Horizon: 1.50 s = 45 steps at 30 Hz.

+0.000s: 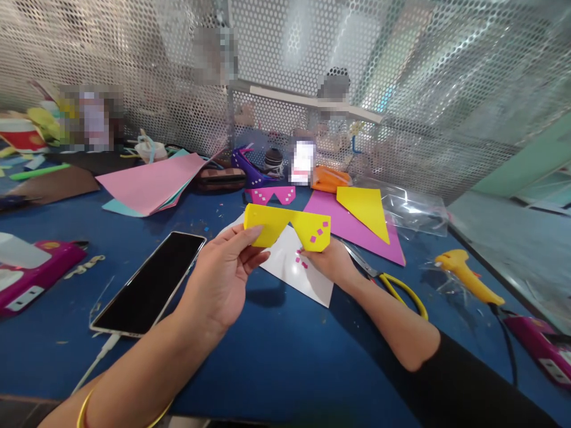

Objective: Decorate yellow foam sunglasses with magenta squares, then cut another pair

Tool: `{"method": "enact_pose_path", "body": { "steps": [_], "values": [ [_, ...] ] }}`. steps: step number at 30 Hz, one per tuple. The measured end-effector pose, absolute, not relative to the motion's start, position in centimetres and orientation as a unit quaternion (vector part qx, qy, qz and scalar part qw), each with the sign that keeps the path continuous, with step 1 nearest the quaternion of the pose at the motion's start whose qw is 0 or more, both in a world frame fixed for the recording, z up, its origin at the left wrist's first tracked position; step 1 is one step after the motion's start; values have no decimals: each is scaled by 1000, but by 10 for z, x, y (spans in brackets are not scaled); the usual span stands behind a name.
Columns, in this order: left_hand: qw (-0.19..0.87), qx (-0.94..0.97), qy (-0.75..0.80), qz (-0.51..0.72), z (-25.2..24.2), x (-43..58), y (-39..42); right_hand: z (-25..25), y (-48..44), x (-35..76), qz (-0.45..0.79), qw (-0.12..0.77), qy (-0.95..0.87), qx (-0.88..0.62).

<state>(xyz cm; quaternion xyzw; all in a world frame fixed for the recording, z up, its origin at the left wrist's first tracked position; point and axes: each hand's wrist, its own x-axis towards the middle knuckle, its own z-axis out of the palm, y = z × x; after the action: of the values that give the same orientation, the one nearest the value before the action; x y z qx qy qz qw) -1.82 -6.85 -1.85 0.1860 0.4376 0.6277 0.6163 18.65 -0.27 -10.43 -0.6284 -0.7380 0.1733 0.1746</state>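
My left hand (227, 267) pinches the left end of a yellow paper cutout shaped like eyeglasses (272, 223), held up above the table. Several small pink squares (320, 232) decorate its right half. Below it lies a white sheet (285, 261) with a few more loose pink squares (304, 265). My right hand (332, 258) is low over this sheet, its fingertips drawn together beside those squares; whether they pinch one is unclear, as the yellow cutout partly covers them. Just right of that hand, scissors with yellow handles (404, 291) lie on the table.
A black-screened phone (149, 282) on a white cable lies at left. Behind are a pink glasses cutout (272, 194), pink sheets (151, 181), a purple sheet (352, 229) and a yellow sheet (370, 208). A yellow glue gun (468, 276) rests at right. Perforated metal (285, 47) borders the back.
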Motion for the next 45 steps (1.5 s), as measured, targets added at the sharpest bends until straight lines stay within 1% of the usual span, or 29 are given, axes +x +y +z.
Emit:
{"method": "enact_pose_path", "body": {
  "steps": [9,17,19,22,25,27,29,31,35,41,45],
  "values": [
    [612,190,453,619,-20,-17,-66,-102,-7,185,181,202,-750,-604],
    [599,181,462,629,-21,-16,-62,-93,-7,196,261,261,-714,-595],
    [592,179,467,632,-21,-17,-62,-89,-6,200,278,293,-691,-600],
    [581,186,478,632,-23,-16,-62,-75,-8,208,269,370,-650,-607],
    [587,227,486,607,-29,-13,-64,-50,-17,212,235,456,-613,-601],
    [602,261,488,576,-33,-7,-68,-32,-30,209,225,487,-606,-587],
    [619,290,491,540,-37,0,-73,-19,-45,202,233,480,-629,-566],
    [634,318,491,506,-39,7,-79,-11,-60,193,253,441,-683,-525],
    [652,343,482,474,-41,15,-88,-13,-75,179,308,384,-717,-494],
    [657,345,477,472,-39,15,-88,-23,-73,177,300,364,-706,-529],
    [662,343,470,472,-40,15,-87,-27,-72,173,290,384,-699,-529]
  ]
}}
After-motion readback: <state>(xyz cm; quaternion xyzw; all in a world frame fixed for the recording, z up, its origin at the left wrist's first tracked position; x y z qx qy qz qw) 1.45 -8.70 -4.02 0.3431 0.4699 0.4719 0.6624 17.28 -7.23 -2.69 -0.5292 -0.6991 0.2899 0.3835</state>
